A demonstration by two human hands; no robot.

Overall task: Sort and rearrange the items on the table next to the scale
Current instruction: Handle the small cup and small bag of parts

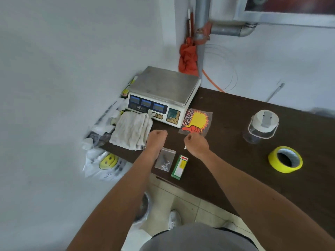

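Bare bench (226, 151) btwn sticker (196, 122) & jar (261, 127) (wide gap). Scale (163, 84) w/ towel (130, 130) block far left. Tape roll (285, 159) near right.

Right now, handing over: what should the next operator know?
Left hand: fingers curled, nothing visible in it, in front of the scale. Right hand: the same, beside it.
Cloth and promo sticker already lie at the scale's front.
Screw bag and green box lie side by side near the table edge.
Jar and yellow tape stand apart, far right.
Left: probably bring those nearer the scale.
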